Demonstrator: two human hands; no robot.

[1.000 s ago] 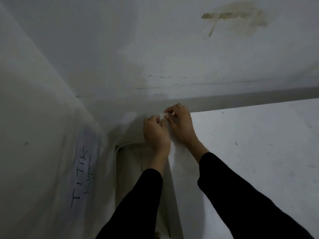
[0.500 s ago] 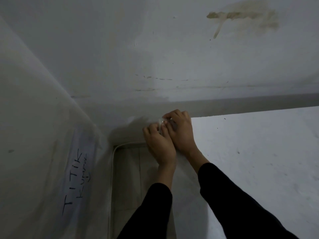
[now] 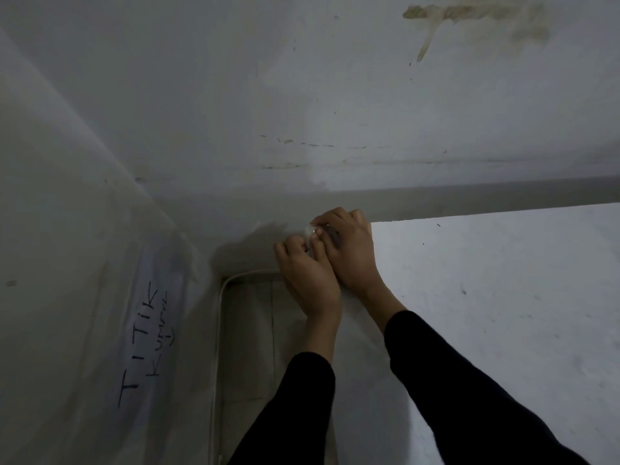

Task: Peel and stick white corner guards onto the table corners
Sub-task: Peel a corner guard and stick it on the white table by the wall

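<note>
- grey stained wall (image 3: 302, 95) behind; taped paper (image 3: 144, 330) with black handwriting on the left side wall
- white tabletop (image 3: 503, 297) at right, far-left corner under both hands
- right hand (image 3: 349, 253) on that corner; fingers curled together, clamped on the guard
- left hand (image 3: 308, 283) touching the right; fingers curled, pinching the guard from the left
- white corner guard (image 3: 307, 229) at the tabletop's corner, mostly hidden by fingers

My left grip (image 3: 310, 280) and right grip (image 3: 352, 255) sit side by side, fingers curled, fingertips pinching the corner guard (image 3: 307, 229); both arms are stretched forward.
</note>
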